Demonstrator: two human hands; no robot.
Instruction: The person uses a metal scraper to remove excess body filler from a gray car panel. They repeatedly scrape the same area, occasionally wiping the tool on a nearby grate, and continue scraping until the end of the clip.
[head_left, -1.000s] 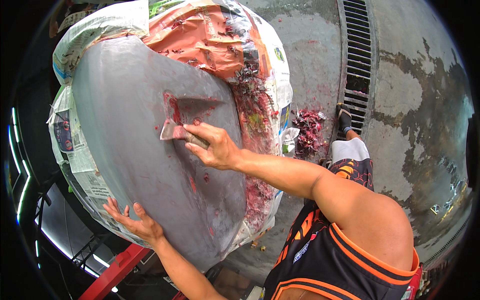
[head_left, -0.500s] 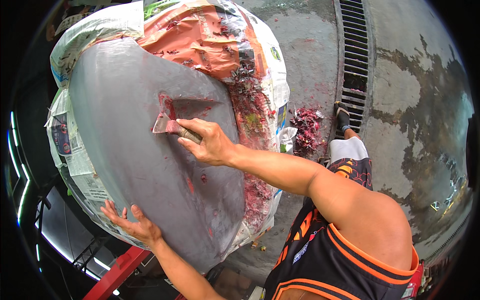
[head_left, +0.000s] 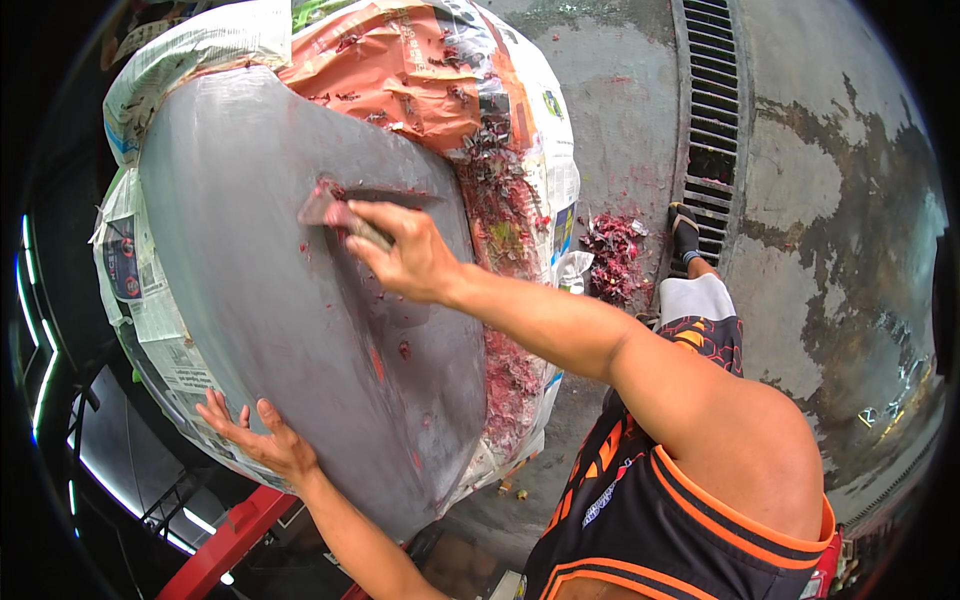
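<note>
My right hand (head_left: 412,258) grips the handle of a scraper (head_left: 338,216), its flat blade against a curved grey vehicle body panel (head_left: 255,260). The blade is slightly blurred beside a patch of red paint at the upper end of a recess in the panel. Small red spots show elsewhere along the recess. At the panel's lower left edge, my left hand (head_left: 270,442) rests with its fingers spread, partly over the masking newspaper (head_left: 160,345), holding nothing.
Orange masking paper (head_left: 400,75) with paint scraps covers the area above the panel. Red shavings (head_left: 515,235) lie along its right side, and a heap of scraps (head_left: 615,258) is on the floor near a drain grate (head_left: 712,120). A red metal bar (head_left: 225,545) stands at lower left.
My right hand has moved up a little with the scraper, bringing its blade to the red patch. A small red scrap now shows on the panel just below the blade. My left hand stays nearly in place.
</note>
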